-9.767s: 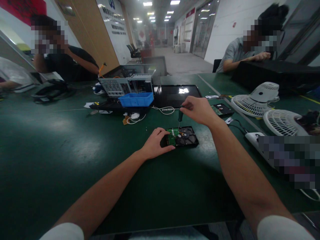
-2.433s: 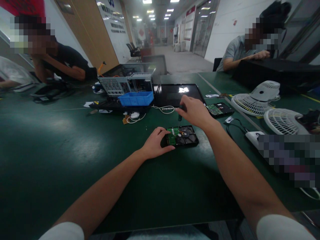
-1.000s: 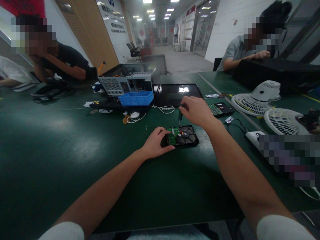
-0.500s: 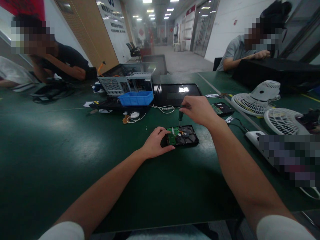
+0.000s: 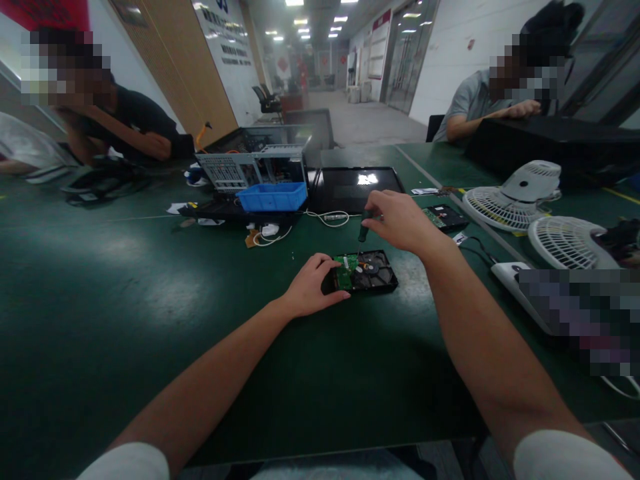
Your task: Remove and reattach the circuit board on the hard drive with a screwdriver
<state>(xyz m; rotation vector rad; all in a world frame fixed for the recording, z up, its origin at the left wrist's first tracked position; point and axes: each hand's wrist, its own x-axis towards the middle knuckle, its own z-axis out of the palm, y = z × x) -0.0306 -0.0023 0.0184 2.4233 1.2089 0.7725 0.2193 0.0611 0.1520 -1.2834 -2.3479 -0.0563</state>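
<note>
A hard drive [image 5: 373, 272] lies on the green table with its green circuit board facing up. My left hand [image 5: 314, 285] grips the drive's left end, thumb along the near edge and fingers on the far side. Above it, my right hand [image 5: 397, 220] holds a screwdriver [image 5: 363, 230] by its dark green handle. The shaft points down at the circuit board near its far edge. Whether the tip sits in a screw is too small to tell. Behind my right wrist lies a second hard drive [image 5: 447, 217], partly hidden.
A blue plastic bin [image 5: 273, 198] stands before an open computer case [image 5: 250, 170]. A black panel [image 5: 355, 187] lies beyond my right hand. White fan parts [image 5: 500, 203] and a power strip [image 5: 520, 287] are at right. A white cable [image 5: 273, 241] lies left. Two people sit across the table.
My right hand has shifted slightly right and turned, so the screwdriver now leans a little more. My left hand and the hard drive have stayed in place.
</note>
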